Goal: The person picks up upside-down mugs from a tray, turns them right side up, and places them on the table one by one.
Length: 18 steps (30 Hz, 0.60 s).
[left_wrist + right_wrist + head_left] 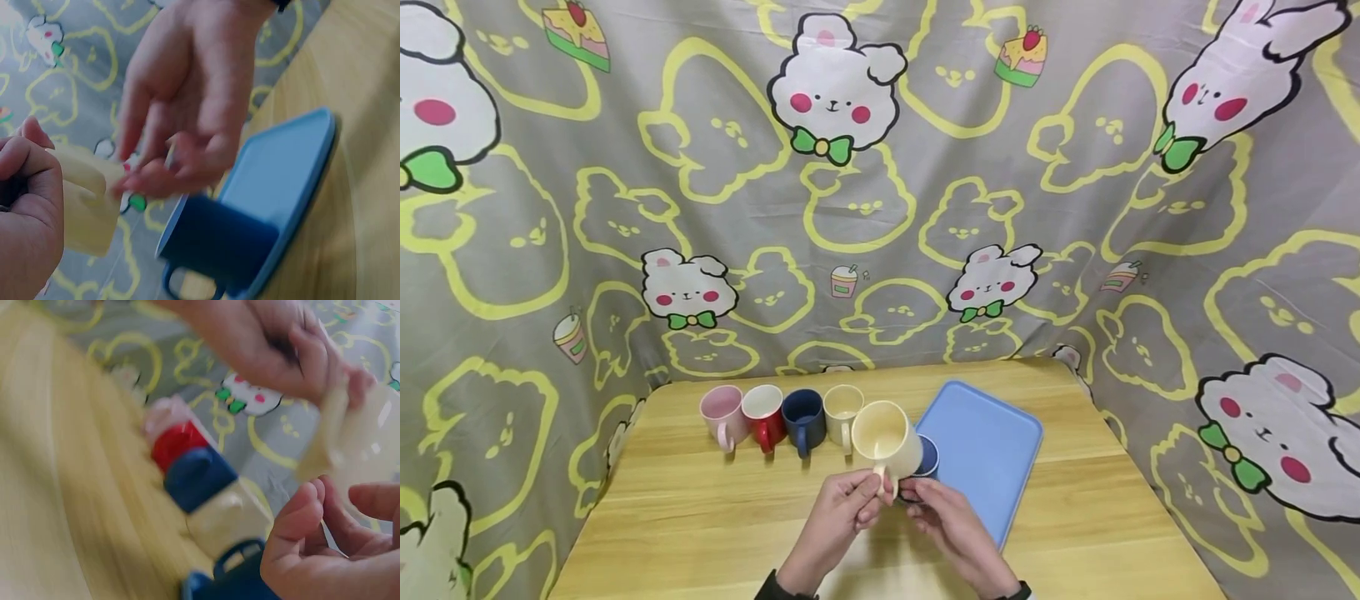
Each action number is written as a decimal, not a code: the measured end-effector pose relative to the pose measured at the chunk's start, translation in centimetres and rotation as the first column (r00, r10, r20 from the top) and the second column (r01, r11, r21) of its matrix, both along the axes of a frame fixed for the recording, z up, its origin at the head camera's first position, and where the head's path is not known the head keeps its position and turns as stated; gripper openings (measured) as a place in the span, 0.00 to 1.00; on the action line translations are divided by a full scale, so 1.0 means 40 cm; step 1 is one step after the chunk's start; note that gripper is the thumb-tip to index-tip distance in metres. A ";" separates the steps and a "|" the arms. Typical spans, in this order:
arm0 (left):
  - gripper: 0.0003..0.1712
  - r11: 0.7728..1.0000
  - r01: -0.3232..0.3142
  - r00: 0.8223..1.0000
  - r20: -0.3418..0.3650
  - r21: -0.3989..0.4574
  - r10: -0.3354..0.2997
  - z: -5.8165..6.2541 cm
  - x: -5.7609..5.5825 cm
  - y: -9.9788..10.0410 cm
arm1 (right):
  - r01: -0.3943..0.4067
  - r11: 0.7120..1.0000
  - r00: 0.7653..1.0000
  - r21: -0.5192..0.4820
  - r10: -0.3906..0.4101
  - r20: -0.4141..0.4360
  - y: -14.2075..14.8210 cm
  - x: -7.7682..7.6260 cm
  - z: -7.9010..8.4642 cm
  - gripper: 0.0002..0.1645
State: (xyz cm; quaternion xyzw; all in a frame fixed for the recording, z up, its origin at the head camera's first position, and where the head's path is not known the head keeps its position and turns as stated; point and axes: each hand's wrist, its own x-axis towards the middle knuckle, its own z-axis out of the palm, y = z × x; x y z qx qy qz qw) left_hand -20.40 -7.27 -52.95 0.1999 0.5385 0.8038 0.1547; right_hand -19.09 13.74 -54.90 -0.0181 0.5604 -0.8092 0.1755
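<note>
My left hand (847, 502) pinches the handle of a cream mug (891, 442), lifted above the table with its opening facing up and tilted toward the head camera. Close on the other side of that handle is my right hand (951, 525), its fingers loosely bent with nothing gripped, as the left wrist view shows. Just behind the raised mug stands a dark blue mug (215, 240), partly hidden in the head view. It overlaps the edge of a light blue tray (988, 442).
Along the back left of the wooden table (700, 517) four mugs' row begins with a pink mug (724, 414), then a red mug (764, 417), a blue mug (803, 421) and another cream mug (842, 408). Patterned curtain (865, 200) surrounds the table's back and sides.
</note>
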 end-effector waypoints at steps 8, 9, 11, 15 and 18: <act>0.22 0.974 -0.200 0.979 0.022 -0.107 0.204 -0.019 0.038 -0.156 | 0.279 0.826 0.959 0.489 -0.214 -0.186 0.079 -0.005 -0.031 0.15; 0.22 0.966 -0.233 0.970 0.039 -0.113 0.239 -0.026 0.046 -0.176 | 0.301 0.807 0.953 0.508 -0.241 -0.183 0.091 -0.004 -0.036 0.14; 0.21 0.945 -0.303 0.947 0.069 -0.122 0.313 -0.043 0.060 -0.213 | 0.327 0.775 0.945 0.542 -0.282 -0.166 0.114 -0.001 -0.042 0.14; 0.21 0.878 -0.444 0.886 0.062 -0.176 0.460 -0.088 0.082 -0.292 | 0.331 0.740 0.942 0.585 -0.296 -0.159 0.141 -0.003 -0.047 0.15; 0.21 0.823 -0.518 0.843 0.021 -0.233 0.537 -0.131 0.089 -0.355 | 0.331 0.718 0.943 0.612 -0.278 -0.184 0.151 -0.005 -0.048 0.15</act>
